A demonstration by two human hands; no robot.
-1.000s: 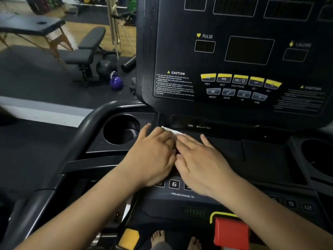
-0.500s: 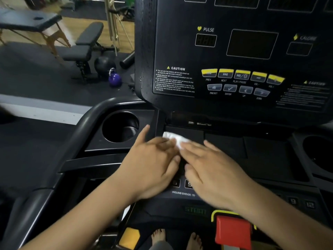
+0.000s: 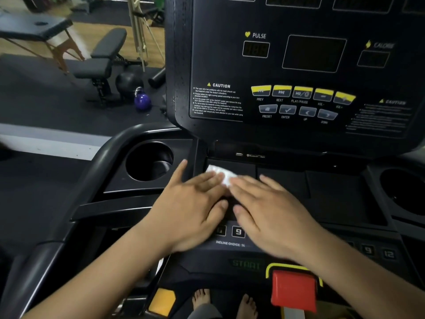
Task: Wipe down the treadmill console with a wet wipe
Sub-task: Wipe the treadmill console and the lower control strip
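Note:
A black treadmill console [image 3: 299, 72] with dark displays and yellow and grey buttons fills the upper right. On the flat shelf [image 3: 326, 192] under it lies a white wet wipe [image 3: 220, 174]. My left hand [image 3: 190, 210] and my right hand [image 3: 271, 210] lie side by side, palms down, with their fingertips pressing on the wipe. Most of the wipe is hidden under the fingers. Both hands also cover part of the row of incline number keys [image 3: 238, 231].
A round cup holder [image 3: 149, 161] sits just left of my left hand, another [image 3: 402, 192] at the far right. A red stop button [image 3: 293, 292] and a curved handrail [image 3: 76, 192] lie near my arms. A weight bench [image 3: 99, 63] and purple kettlebell [image 3: 142, 101] stand on the floor.
Both hands with the wipe have slid a little toward me and to the right across the shelf. More of the wipe shows beyond the fingertips now.

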